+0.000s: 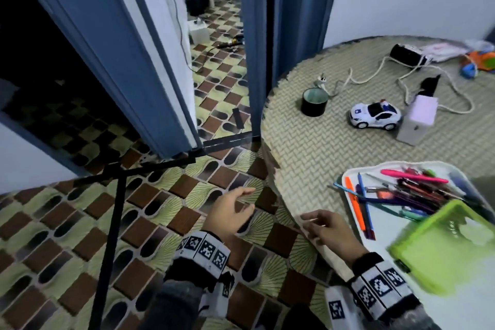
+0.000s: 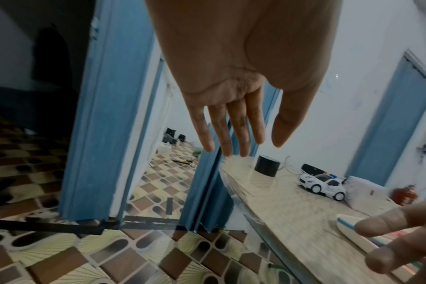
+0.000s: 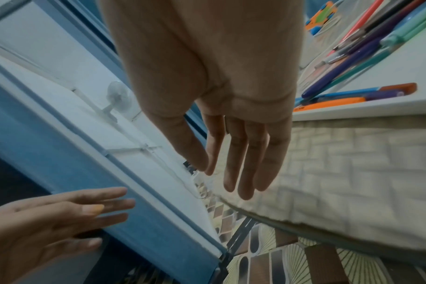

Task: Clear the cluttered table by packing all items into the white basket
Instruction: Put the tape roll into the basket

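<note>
Hovering empty near the table point(image 1: 321, 147) edge, left hand point(image 1: 230, 211) and right hand point(image 1: 326, 228) seemingly relaxed, each grip open.

A home, prob. a living rm. Patterned brown/green floor tiles point(image 1: 187, 190), blue door frames point(image 1: 128, 43) opening onto a far rm w/ bags on the floor. Round table point(image 1: 308, 158) w/ woven-look cover at right holds household bits: toy police car point(image 1: 375, 114), tape roll point(image 1: 314, 102), white tray point(image 1: 348, 173) of pens.
</note>
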{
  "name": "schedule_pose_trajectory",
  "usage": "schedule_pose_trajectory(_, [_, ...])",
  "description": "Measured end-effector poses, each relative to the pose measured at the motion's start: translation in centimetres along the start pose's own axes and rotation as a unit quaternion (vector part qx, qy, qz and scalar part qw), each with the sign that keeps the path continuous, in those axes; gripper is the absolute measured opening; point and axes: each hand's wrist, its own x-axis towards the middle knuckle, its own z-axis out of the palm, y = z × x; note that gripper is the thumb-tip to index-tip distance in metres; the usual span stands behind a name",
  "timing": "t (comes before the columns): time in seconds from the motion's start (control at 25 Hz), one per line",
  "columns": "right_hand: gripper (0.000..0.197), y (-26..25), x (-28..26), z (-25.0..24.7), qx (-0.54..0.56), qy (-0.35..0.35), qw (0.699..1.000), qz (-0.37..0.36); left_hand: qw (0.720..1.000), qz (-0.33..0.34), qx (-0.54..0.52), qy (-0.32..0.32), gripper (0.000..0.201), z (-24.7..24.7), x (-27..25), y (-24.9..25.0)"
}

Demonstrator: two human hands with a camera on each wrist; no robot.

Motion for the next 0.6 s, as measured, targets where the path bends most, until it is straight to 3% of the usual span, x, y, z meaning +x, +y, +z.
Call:
schedule_pose_trajectory(0.24, [0.016, -1.4, 5.4, -3.2, 0.014, 0.074, 0.997, 0.02, 0.996, 0.032, 0.042, -0.077, 0.047, 2.0, 11.6, 0.7])
schedule_pose_trajectory(0.36, [0.025, -2.5, 8.9, -5.0, 0.002, 0.087, 0.996, 0.015, 0.994, 0.06, 0.036, -0.09, 0.051, 3.6, 17.1, 1.3])
schedule_pose_trajectory(0.6, [0.031, -6.4, 15.5, -6.2, -0.039, 0.081, 0.996, -0.005, 0.975, 0.067, 0.152, -0.146, 0.074, 5.8, 27.7, 2.1])
